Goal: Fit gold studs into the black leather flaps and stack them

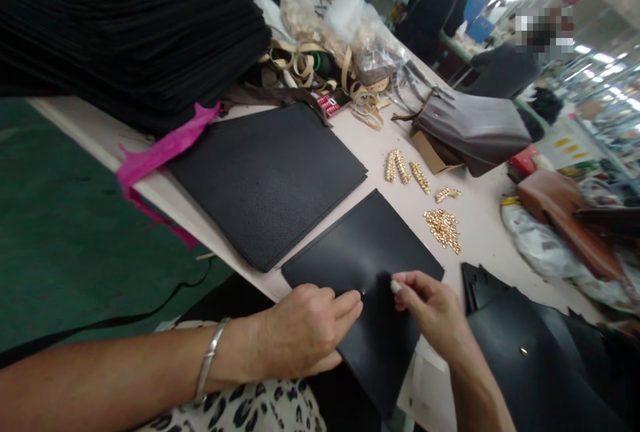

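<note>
A black leather-like panel point(350, 245) lies before me, its near part reaching past the table edge. My left hand point(310, 329), a silver bangle point(210, 359) on its wrist, grips the panel's near left edge. Two of its fingers rest on top beside a tiny shiny spot point(363, 293). Over the panel's right side, my right hand point(425, 305) has thumb and fingers pinched together. Something small and whitish shows at those fingertips; I cannot make out what it is. Beyond the panel is a loose pile of small gold-coloured metal pieces point(443, 229), with several rows of gold pieces point(399, 167) behind.
A stack of black panels point(275, 179) lies to the left, below a tall black pile point(125, 32). More black pieces point(530, 332), one with a gold fitting point(523, 351), lie right. A dark bag point(475, 122) and plastic bags point(345, 19) stand behind. Two people are farther off.
</note>
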